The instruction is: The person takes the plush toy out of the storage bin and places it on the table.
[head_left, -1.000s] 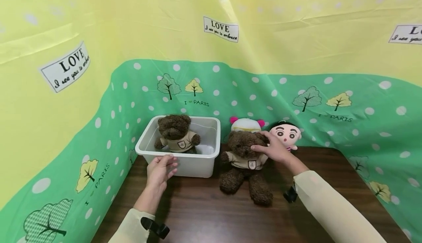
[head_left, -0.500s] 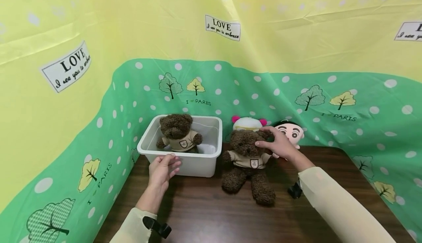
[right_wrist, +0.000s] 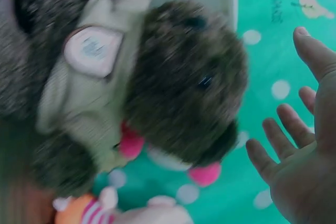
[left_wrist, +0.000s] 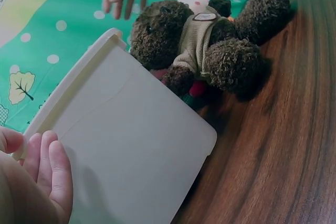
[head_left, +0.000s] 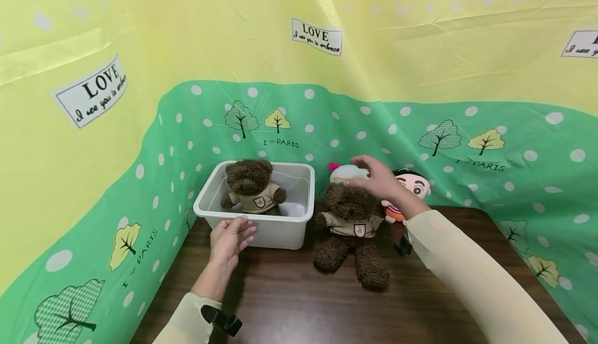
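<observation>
My left hand (head_left: 230, 240) pinches the front rim of a light grey plastic bin (head_left: 275, 234), its thumb at the lip and other fingers along the outer wall. Inside the bin sits a brown teddy bear (head_left: 254, 188) in a beige shirt. A second brown teddy bear (head_left: 348, 219), dressed alike, sits on the table right of the bin. Above its head hovers my right hand (head_left: 380, 180), holding nothing; the right wrist view shows its fingers (right_wrist: 278, 137) spread apart from the bear's head (right_wrist: 189, 82).
Behind the second bear, partly hidden, is a white plush toy (head_left: 343, 173) with pink ears. To its right leans a black-haired doll (head_left: 413, 183) with an orange bottom. A patterned green and yellow curtain (head_left: 224, 53) encloses the dark wooden table (head_left: 289, 297).
My right hand has let go of the second bear's head and risen up and to the left, uncovering more of the doll. The left hand stays at the bin's rim.
</observation>
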